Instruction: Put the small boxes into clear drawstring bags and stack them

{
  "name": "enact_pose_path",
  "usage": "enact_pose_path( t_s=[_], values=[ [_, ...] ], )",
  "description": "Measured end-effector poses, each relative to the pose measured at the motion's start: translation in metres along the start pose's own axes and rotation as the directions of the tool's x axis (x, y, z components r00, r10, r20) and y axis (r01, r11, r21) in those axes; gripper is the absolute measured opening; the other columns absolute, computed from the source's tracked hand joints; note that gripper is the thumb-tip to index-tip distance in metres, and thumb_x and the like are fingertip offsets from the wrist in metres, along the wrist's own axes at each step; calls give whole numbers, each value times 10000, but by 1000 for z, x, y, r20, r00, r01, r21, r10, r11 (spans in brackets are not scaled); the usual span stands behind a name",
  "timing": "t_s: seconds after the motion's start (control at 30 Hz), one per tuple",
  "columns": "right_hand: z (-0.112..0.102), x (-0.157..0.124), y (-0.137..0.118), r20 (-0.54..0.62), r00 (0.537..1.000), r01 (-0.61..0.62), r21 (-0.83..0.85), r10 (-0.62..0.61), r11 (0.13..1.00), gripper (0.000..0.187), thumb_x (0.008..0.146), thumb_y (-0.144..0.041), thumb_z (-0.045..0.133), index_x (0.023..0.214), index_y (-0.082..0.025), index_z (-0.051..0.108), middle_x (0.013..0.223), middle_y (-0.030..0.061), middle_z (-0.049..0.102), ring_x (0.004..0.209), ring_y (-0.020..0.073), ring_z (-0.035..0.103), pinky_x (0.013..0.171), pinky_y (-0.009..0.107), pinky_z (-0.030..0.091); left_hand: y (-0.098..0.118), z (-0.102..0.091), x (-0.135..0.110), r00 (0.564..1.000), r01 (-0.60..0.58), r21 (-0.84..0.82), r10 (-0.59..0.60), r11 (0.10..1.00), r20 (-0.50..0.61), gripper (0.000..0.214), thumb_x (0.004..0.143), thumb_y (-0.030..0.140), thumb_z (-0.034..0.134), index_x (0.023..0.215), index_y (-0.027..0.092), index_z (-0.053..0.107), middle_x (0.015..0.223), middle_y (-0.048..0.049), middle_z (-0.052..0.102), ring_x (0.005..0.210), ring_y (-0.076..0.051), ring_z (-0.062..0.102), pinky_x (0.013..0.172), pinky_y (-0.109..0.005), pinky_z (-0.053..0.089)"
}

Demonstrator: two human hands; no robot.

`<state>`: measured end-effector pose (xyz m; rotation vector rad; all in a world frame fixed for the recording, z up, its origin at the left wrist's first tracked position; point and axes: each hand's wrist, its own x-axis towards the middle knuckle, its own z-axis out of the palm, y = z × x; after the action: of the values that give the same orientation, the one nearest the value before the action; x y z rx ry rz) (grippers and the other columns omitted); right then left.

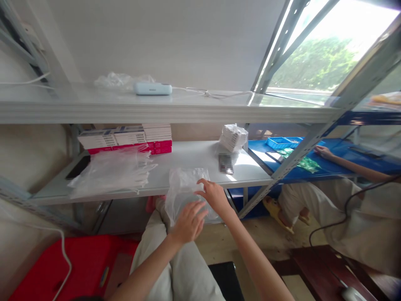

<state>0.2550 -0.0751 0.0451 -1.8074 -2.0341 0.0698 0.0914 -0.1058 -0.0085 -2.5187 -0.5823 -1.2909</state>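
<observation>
A clear plastic bag (183, 184) lies on the front of the shelf and droops over its edge. My left hand (189, 221) is over the bag's lower part, fingers loosely bent and apart, with nothing visible in them. Just right of it, my right hand (213, 195) reaches over the bag's right side. Its thumb and forefinger curve with a gap between them; whether they touch the film I cannot tell. Left of the bag rests a pile of flat clear bags (112, 171). Behind to the right stands a bag-wrapped stack of white boxes (232, 138).
White and red boxes (158, 140) are stacked at the back left of the grey shelf (194, 152). An upper shelf (188, 113) crosses above, bearing a pale blue device (153, 88). On the right are a slanted metal post (291, 159), blue trays (282, 143) and another person's hand (324, 151).
</observation>
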Motion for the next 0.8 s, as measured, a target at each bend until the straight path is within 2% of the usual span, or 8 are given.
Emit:
enact_pose_path(
  t_s=[0.07,0.13,0.2,0.3,0.4,0.53,0.67,0.8],
  values=[
    [-4,-2,7,29,998,43,150,-48,988,379,832,-272,645,1195,-268,536,786,-24,636,654,136,594,593,224,362,-13,13,4,984,179,11,-179,984,16,380,980,307,283,1193,108,526,1203,-174,599,1155,-244,545,903,-390,473],
    [-8,-4,17,53,995,71,287,-90,955,520,803,-215,649,1285,-262,457,828,-36,609,632,109,559,631,215,396,-26,18,2,969,227,51,-231,973,83,396,984,329,291,1235,110,506,1215,-172,599,1117,-246,573,867,-394,493],
    [-11,-6,28,48,997,45,373,-68,927,566,793,-185,635,1313,-246,419,866,-34,589,595,90,521,651,219,414,-33,15,-5,976,144,89,-156,986,154,353,972,225,323,1260,129,502,1257,-150,589,1159,-231,557,904,-378,484],
    [-14,-5,33,-8,1000,-9,414,14,910,486,812,-143,581,1273,-225,449,884,-21,576,597,90,507,671,232,419,-32,4,-19,971,-125,64,109,990,215,413,931,77,320,1304,146,483,1329,-103,557,1294,-197,450,1037,-347,405],
    [-18,-4,23,8,998,58,381,-66,923,283,826,-128,557,1095,-218,569,882,-3,592,672,113,535,692,241,411,-28,3,-23,937,-230,12,218,973,272,381,937,86,339,1265,158,517,1325,-84,566,1284,-182,465,1057,-331,402],
    [-25,-4,3,4,990,131,315,-139,940,236,840,-106,541,1031,-220,617,952,27,622,742,129,553,713,257,399,-31,22,-16,946,42,46,-55,998,321,304,959,178,354,1174,167,569,1260,-115,601,1155,-216,576,940,-365,514],
    [-23,-3,-6,-11,988,137,513,-153,847,162,824,-143,605,965,-204,656,902,14,644,745,122,553,670,232,400,-42,39,-6,859,379,47,-371,924,353,472,906,53,260,1314,150,477,1196,-129,628,1122,-224,597,935,-408,525],
    [-19,-3,-11,89,975,87,695,-205,714,204,759,-209,711,956,-185,665,838,-4,661,713,114,557,626,213,405,-54,43,15,822,463,-151,-359,874,442,490,887,75,341,1355,155,464,1218,-106,638,1112,-212,612,952,-362,517]
  ],
)
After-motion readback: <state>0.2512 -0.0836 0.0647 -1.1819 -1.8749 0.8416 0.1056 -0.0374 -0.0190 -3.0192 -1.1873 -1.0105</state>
